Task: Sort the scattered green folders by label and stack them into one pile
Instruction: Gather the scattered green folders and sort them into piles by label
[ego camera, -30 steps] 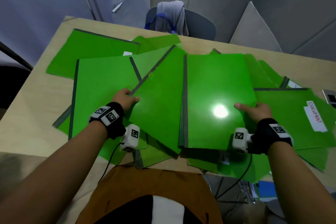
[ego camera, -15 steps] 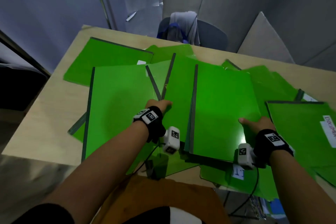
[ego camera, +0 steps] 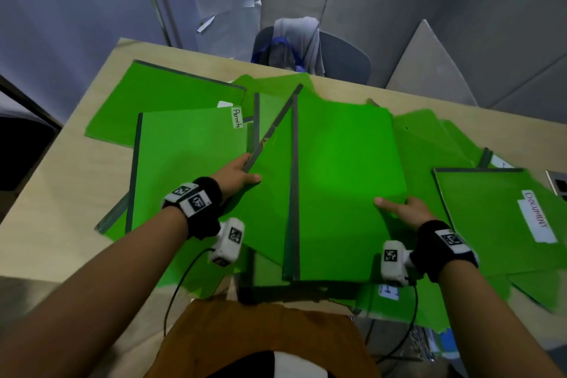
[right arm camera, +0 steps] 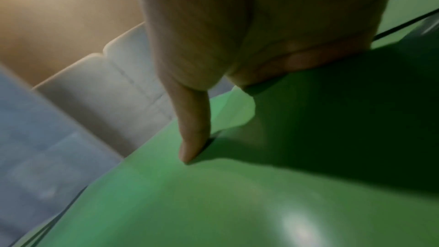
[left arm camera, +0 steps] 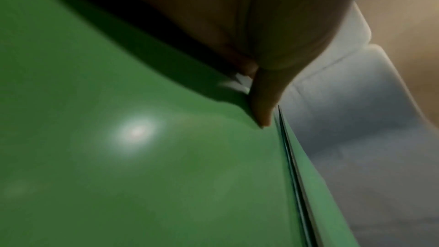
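Observation:
Several green folders lie scattered and overlapping on a wooden table (ego camera: pixel 46 193). My left hand (ego camera: pixel 239 173) grips the spine edge of a tilted green folder (ego camera: pixel 270 193), thumb on top (left arm camera: pixel 261 108). My right hand (ego camera: pixel 399 209) holds the right edge of the top middle folder (ego camera: pixel 346 181), thumb pressed on its cover (right arm camera: pixel 193 138) and fingers hidden beneath. A folder labelled "Permits" (ego camera: pixel 190 169) lies to the left. One labelled "DOCUMENT" (ego camera: pixel 497 218) lies to the right.
A grey chair (ego camera: pixel 310 49) with cloth draped over it stands beyond the table's far edge. A small dark device (ego camera: pixel 558 186) sits at the table's right edge. Grey partition walls surround the table. More folders overhang the near edge (ego camera: pixel 392 301).
My left hand has swung the tilted folder's spine rightward against the middle folder, uncovering the "Permits" label. The right hand keeps its hold on the middle folder.

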